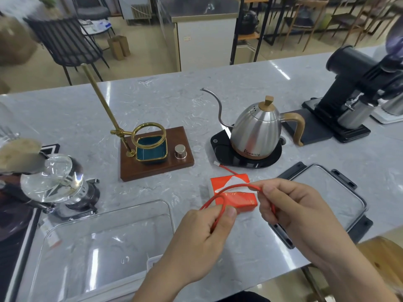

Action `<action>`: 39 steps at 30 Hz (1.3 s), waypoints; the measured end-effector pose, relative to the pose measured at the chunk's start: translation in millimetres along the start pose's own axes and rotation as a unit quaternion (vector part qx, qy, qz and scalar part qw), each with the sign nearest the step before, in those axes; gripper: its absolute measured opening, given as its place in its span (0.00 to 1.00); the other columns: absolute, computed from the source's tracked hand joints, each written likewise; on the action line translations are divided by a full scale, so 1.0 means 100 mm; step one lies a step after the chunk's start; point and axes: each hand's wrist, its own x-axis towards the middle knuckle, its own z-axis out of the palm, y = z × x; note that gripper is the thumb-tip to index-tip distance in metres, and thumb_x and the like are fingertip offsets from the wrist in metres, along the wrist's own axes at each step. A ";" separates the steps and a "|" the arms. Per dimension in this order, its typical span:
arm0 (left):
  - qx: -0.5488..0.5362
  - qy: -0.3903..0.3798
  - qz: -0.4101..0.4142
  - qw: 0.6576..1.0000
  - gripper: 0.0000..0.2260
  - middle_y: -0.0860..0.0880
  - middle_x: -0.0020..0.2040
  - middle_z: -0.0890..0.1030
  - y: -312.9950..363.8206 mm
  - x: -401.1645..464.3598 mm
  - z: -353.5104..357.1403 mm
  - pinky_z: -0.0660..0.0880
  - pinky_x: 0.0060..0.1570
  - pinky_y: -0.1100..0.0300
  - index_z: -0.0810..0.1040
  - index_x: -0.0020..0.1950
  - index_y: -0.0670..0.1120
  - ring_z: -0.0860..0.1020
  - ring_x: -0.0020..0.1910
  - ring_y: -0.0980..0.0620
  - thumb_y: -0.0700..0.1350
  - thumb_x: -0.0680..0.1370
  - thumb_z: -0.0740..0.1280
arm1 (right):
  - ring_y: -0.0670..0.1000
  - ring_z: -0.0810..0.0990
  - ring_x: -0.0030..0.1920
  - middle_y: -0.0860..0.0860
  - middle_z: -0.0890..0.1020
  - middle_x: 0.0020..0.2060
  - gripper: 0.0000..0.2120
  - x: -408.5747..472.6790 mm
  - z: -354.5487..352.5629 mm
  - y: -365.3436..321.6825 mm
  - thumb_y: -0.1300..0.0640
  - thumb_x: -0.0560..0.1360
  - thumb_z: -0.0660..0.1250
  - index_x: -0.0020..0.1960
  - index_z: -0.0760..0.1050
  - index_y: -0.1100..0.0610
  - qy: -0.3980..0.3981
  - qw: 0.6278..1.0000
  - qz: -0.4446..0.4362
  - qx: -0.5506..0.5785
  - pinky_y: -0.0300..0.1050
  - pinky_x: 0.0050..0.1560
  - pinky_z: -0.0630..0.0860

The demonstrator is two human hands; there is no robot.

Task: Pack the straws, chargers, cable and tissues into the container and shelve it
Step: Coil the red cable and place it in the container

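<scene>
A red cable [234, 188] arcs between my two hands above the marble counter. My left hand [202, 238] pinches one looped part of it, and my right hand [294, 205] grips the other part. The cable's white plug end [216, 164] trails on the counter near the kettle base. Beneath the cable lies a red tissue pack [242, 201] with a white tissue poking out. The clear plastic container [104, 243] stands at the front left and holds nothing I can see. Its clear lid with dark clips [340, 192] lies flat to the right. No straws or chargers are visible.
A steel gooseneck kettle [257, 131] sits on a black base behind the tissues. A wooden drip stand with a brass ring [152, 149] is left of it. A black grinder [353, 92] stands far right, glassware [54, 179] far left. A wooden stool [386, 256] is front right.
</scene>
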 end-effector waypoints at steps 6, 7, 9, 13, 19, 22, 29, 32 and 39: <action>0.002 0.047 0.017 0.999 0.24 0.59 0.29 0.72 0.00 0.04 0.04 0.61 0.31 0.66 0.75 0.50 0.52 0.70 0.28 0.58 0.65 0.80 0.46 | 0.52 0.73 0.29 0.57 0.77 0.30 0.07 -0.07 0.07 0.04 0.63 0.73 0.70 0.49 0.84 0.63 -0.053 0.998 -0.007 0.027 0.39 0.33 0.72; 0.003 0.057 0.016 0.998 0.26 0.58 0.30 0.72 -0.01 0.04 0.05 0.62 0.31 0.65 0.75 0.51 0.52 0.70 0.28 0.57 0.67 0.79 0.45 | 0.52 0.74 0.29 0.57 0.78 0.30 0.06 -0.08 0.09 0.06 0.63 0.72 0.71 0.48 0.84 0.62 -0.057 0.998 -0.015 0.015 0.40 0.33 0.72; -0.003 0.068 0.006 0.998 0.32 0.56 0.33 0.75 -0.02 0.05 0.06 0.66 0.33 0.65 0.75 0.60 0.51 0.74 0.33 0.56 0.70 0.76 0.43 | 0.52 0.77 0.29 0.56 0.80 0.30 0.06 -0.10 0.14 0.08 0.61 0.71 0.70 0.46 0.84 0.60 -0.058 0.998 -0.018 -0.007 0.40 0.34 0.74; -0.066 0.076 -0.004 0.995 0.28 0.55 0.42 0.73 0.05 0.05 0.11 0.68 0.42 0.71 0.67 0.73 0.57 0.74 0.46 0.53 0.65 0.79 0.44 | 0.51 0.79 0.30 0.53 0.82 0.30 0.05 -0.15 0.26 0.09 0.67 0.73 0.71 0.45 0.84 0.59 -0.058 0.998 -0.023 -0.013 0.40 0.33 0.75; -0.222 0.121 -0.035 0.967 0.18 0.57 0.28 0.74 0.14 0.10 0.13 0.73 0.37 0.67 0.80 0.59 0.56 0.75 0.32 0.58 0.61 0.78 0.57 | 0.51 0.82 0.31 0.54 0.84 0.30 0.07 -0.22 0.46 0.18 0.65 0.70 0.76 0.41 0.84 0.53 -0.030 0.995 -0.057 -0.082 0.41 0.35 0.77; -0.278 0.149 -0.056 0.947 0.17 0.56 0.26 0.67 0.16 0.12 0.13 0.70 0.30 0.65 0.84 0.51 0.49 0.70 0.28 0.56 0.56 0.77 0.59 | 0.52 0.83 0.33 0.51 0.85 0.32 0.10 -0.24 0.52 0.24 0.62 0.70 0.76 0.43 0.85 0.47 -0.011 0.987 -0.100 -0.124 0.41 0.38 0.79; -0.297 0.237 -0.038 0.924 0.19 0.53 0.27 0.68 0.13 0.17 0.01 0.65 0.30 0.65 0.72 0.31 0.52 0.66 0.28 0.56 0.58 0.79 0.57 | 0.38 0.80 0.37 0.38 0.83 0.37 0.04 -0.15 0.29 0.30 0.51 0.75 0.70 0.47 0.83 0.48 -0.054 0.922 -0.214 -0.318 0.27 0.40 0.71; -0.371 0.242 -0.041 0.895 0.20 0.53 0.27 0.64 0.12 0.20 -0.08 0.58 0.29 0.56 0.67 0.29 0.51 0.61 0.27 0.54 0.58 0.79 0.56 | 0.35 0.76 0.41 0.34 0.79 0.40 0.10 -0.07 0.09 0.39 0.48 0.78 0.63 0.52 0.81 0.47 -0.102 0.879 -0.207 -0.417 0.31 0.43 0.72; -0.460 0.217 -0.030 0.860 0.22 0.51 0.24 0.61 0.12 0.21 -0.17 0.56 0.25 0.59 0.63 0.29 0.48 0.57 0.23 0.54 0.55 0.82 0.53 | 0.49 0.80 0.41 0.41 0.83 0.40 0.11 0.10 -0.20 0.56 0.50 0.77 0.60 0.49 0.81 0.47 -0.093 0.811 -0.179 -0.549 0.42 0.40 0.75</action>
